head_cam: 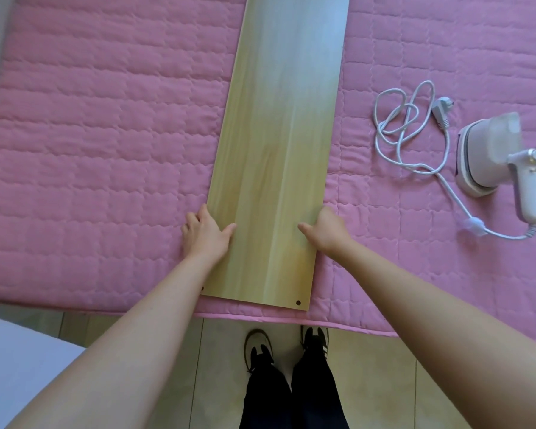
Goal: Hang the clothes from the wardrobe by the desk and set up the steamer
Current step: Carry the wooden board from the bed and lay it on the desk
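Head view: a long, smooth pale wooden board (273, 168) is laid flat on a pink quilted cover (106, 144). Its near side edges are gripped by the left hand (206, 233) and right hand (324, 232), thumbs on top. A white plastic steamer (502, 159) with looped cord (412, 128) lies at right.

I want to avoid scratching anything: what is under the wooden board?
The wooden board lies on the pink quilted cover, gripped by both hands at its edges. Anything directly beneath the board is hidden.

Open quilt (106, 150) left of board (276, 150); steamer (492, 156), cord (415, 134) right.
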Demonstrator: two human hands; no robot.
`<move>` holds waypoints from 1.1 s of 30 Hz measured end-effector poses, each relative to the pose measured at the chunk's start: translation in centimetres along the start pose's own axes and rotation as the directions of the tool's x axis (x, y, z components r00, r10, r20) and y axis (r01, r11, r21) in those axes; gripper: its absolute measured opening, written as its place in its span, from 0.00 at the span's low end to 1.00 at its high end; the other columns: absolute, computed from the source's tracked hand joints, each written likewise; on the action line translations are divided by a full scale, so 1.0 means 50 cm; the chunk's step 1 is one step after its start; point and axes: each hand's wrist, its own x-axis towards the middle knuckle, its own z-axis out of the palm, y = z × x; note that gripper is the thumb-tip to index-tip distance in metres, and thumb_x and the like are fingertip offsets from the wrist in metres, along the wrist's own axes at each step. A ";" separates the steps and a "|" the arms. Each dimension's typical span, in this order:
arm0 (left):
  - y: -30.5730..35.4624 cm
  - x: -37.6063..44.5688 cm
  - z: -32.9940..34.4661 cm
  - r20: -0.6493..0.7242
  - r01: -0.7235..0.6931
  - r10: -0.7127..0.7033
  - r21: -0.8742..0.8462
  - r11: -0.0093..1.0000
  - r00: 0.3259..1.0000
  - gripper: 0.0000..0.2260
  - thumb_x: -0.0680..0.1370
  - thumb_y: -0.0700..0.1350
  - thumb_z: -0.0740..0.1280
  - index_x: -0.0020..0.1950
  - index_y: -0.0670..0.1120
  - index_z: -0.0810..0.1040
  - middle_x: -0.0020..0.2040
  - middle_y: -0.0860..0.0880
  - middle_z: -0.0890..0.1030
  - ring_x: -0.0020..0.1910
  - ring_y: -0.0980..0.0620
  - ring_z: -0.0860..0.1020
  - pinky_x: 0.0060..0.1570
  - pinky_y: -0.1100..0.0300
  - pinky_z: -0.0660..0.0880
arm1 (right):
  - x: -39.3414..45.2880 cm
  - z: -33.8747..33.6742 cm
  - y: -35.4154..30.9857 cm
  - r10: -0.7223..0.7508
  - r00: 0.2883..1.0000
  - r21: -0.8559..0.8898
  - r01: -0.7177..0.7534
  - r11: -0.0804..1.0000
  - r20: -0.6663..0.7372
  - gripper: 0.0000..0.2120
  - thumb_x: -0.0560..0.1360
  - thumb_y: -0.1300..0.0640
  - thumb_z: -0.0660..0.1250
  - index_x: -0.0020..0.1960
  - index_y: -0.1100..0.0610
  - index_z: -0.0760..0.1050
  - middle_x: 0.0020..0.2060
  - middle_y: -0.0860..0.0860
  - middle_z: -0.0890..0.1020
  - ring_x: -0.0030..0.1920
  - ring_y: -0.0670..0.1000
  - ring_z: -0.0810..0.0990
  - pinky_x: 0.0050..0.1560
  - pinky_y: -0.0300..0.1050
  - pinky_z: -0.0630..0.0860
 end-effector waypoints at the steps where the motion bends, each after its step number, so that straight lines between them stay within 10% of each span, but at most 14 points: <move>1: 0.002 0.000 0.000 0.006 0.007 -0.007 0.017 1.000 1.000 0.38 0.75 0.56 0.68 0.77 0.43 0.54 0.70 0.37 0.62 0.69 0.36 0.62 0.70 0.47 0.58 | 0.001 -0.004 0.000 -0.022 1.000 -0.023 0.022 0.999 0.000 0.21 0.76 0.53 0.65 0.60 0.68 0.68 0.56 0.62 0.77 0.56 0.62 0.75 0.48 0.47 0.72; 18: -0.072 -0.144 0.056 0.118 0.304 -0.297 -0.048 0.951 0.947 0.26 0.75 0.49 0.69 0.68 0.42 0.64 0.66 0.36 0.67 0.65 0.36 0.69 0.65 0.46 0.67 | -0.120 -0.016 0.115 -0.005 0.926 0.017 -0.001 1.000 0.376 0.19 0.71 0.59 0.68 0.60 0.62 0.70 0.53 0.55 0.79 0.55 0.56 0.77 0.41 0.39 0.66; 21: -0.075 -0.138 0.058 0.138 0.320 -0.314 -0.018 0.947 0.939 0.25 0.75 0.48 0.68 0.68 0.40 0.64 0.66 0.35 0.68 0.65 0.36 0.69 0.64 0.47 0.68 | -0.105 -0.039 0.117 -0.055 0.914 -0.009 0.064 0.998 0.403 0.03 0.72 0.62 0.64 0.43 0.61 0.74 0.42 0.57 0.79 0.46 0.57 0.77 0.36 0.43 0.64; 25: -0.058 -0.090 0.046 0.159 0.321 -0.310 -0.046 0.946 0.937 0.22 0.74 0.48 0.67 0.65 0.41 0.67 0.63 0.37 0.75 0.63 0.37 0.72 0.60 0.47 0.71 | -0.050 -0.082 0.085 -0.061 0.939 0.038 0.051 0.998 0.339 0.14 0.71 0.65 0.59 0.29 0.55 0.63 0.28 0.52 0.70 0.34 0.53 0.69 0.29 0.43 0.62; 33: 0.048 0.055 -0.006 0.110 0.151 -0.142 -0.084 0.985 0.984 0.19 0.74 0.44 0.66 0.64 0.41 0.71 0.60 0.40 0.78 0.60 0.40 0.75 0.59 0.50 0.72 | 0.089 -0.135 0.026 -0.042 0.962 0.204 -0.015 0.979 0.269 0.10 0.66 0.60 0.58 0.44 0.56 0.75 0.36 0.54 0.79 0.38 0.56 0.76 0.39 0.49 0.73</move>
